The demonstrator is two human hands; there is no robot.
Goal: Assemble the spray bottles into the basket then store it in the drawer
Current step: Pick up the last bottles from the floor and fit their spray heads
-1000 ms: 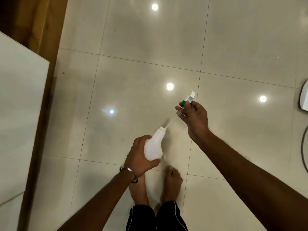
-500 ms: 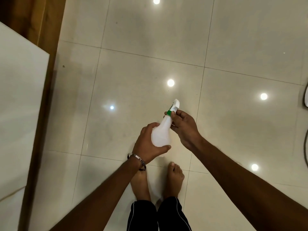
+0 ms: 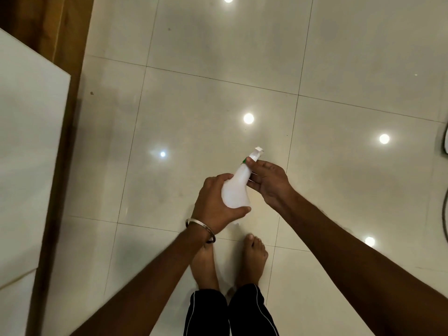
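Observation:
I hold a white plastic spray bottle (image 3: 236,190) over the floor in front of me. My left hand (image 3: 215,202) wraps around its round body, thumb underneath. The white spray head (image 3: 255,155) with a green collar sits at the bottle's neck, pointing up and to the right. My right hand (image 3: 268,179) grips that collar with thumb and fingertips. No basket or drawer is in view.
Glossy beige floor tiles (image 3: 206,117) reflect several ceiling lights. A white countertop (image 3: 26,154) with a wooden side panel (image 3: 70,57) runs along the left. My bare feet (image 3: 253,258) stand below the bottle. A white object and dark cable (image 3: 445,190) show at the right edge.
The spray head, held apart from the bottle with its tube entering the neck, has gone down onto the neck. My right hand now grips the collar, and both hands are close together.

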